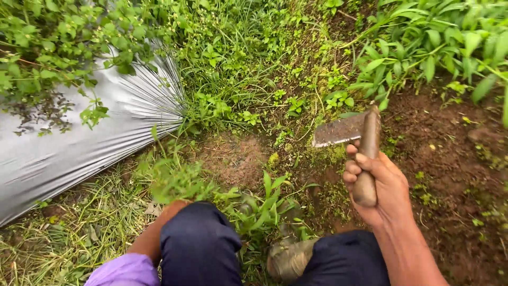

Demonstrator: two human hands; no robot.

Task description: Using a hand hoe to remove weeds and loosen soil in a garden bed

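The hand hoe (353, 139) stands right of the bare soil patch (233, 159), its blade pointing toward it; the plastic sheet (79, 143) lies left of the patch; weeds (227, 63) crowd behind it; the person's knees (201, 243) sit before it; the right hand (375, 182) holds the hoe's handle.

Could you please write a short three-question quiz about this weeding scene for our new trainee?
1. True or false: the right hand grips the wooden handle of a short hoe.
2. What lies at left, partly under leafy plants? A) grey plastic sheet B) wooden plank C) metal bucket
3. Fill in: the left hand is hidden behind the dark-trousered ____.

Key: 1 true; 2 A; 3 knee.
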